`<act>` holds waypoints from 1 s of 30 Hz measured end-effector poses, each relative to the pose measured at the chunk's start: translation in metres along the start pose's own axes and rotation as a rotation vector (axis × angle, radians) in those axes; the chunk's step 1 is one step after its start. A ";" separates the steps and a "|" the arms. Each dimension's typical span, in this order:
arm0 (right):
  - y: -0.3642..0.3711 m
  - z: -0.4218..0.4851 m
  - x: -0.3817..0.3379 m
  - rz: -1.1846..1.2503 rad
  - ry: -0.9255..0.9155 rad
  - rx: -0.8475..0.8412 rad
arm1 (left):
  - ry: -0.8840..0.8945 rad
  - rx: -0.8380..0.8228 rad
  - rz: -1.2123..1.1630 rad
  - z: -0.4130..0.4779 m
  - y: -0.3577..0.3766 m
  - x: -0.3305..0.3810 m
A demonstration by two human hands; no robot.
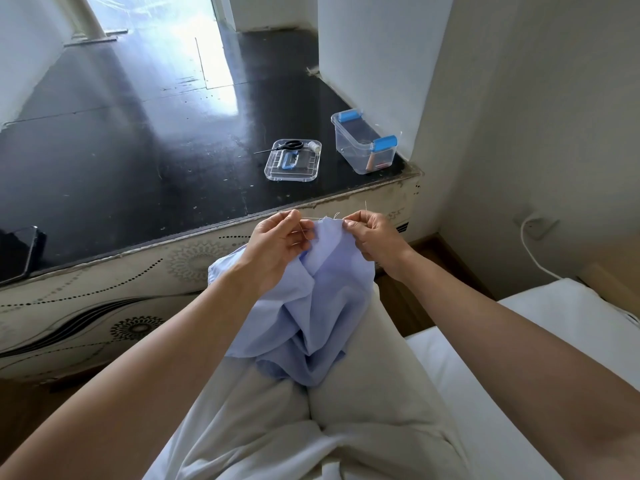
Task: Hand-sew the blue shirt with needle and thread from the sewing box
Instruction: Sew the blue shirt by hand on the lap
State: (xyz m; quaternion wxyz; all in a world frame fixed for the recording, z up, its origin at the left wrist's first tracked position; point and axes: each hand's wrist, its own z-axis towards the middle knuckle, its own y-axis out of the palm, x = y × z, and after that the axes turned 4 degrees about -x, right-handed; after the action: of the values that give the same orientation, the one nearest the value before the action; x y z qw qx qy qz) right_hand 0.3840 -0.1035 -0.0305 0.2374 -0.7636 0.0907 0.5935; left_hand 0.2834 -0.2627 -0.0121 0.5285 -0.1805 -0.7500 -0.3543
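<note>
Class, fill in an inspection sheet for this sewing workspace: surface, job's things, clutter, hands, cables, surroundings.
Surface: black table, scuffed, with light glare.
Job's things: blue shirt on the lap; needle upright in the right hand; thread stretched between the hands; open sewing box on the table, its lid beside it bearing scissors and a spool.
Clutter: phone at the table's left edge.
Hands: left hand pinches the shirt's edge; right hand pinches needle and shirt.
Cables: white cable hanging at far right.
Surroundings: white walls; white cushion at right.
</note>
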 end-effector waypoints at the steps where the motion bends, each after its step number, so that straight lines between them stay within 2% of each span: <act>1: 0.000 -0.001 0.000 0.010 0.004 -0.004 | -0.016 0.055 0.000 0.001 0.001 -0.001; 5: 0.001 -0.003 -0.001 0.041 0.013 -0.007 | -0.057 0.253 0.105 0.003 0.001 -0.001; 7: 0.001 -0.004 -0.001 0.041 0.008 -0.001 | -0.015 0.356 0.223 0.005 -0.002 -0.002; 11: 0.003 -0.003 -0.003 0.055 0.003 0.008 | 0.396 0.474 0.644 0.006 -0.007 -0.005; 13: 0.004 -0.004 -0.004 0.058 -0.004 0.009 | 0.505 0.458 0.834 0.004 -0.004 -0.005; 18: 0.005 -0.004 -0.005 0.038 -0.016 0.005 | 0.466 0.378 1.029 0.003 0.000 -0.007; 30: 0.006 -0.003 -0.003 0.016 -0.017 0.023 | 0.540 0.331 1.037 0.000 -0.004 -0.004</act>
State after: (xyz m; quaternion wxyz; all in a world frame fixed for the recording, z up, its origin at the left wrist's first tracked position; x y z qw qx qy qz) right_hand 0.3835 -0.1101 -0.0285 0.2423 -0.7552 0.1016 0.6006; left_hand 0.2824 -0.2646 -0.0176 0.8249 -0.3415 -0.4489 0.0374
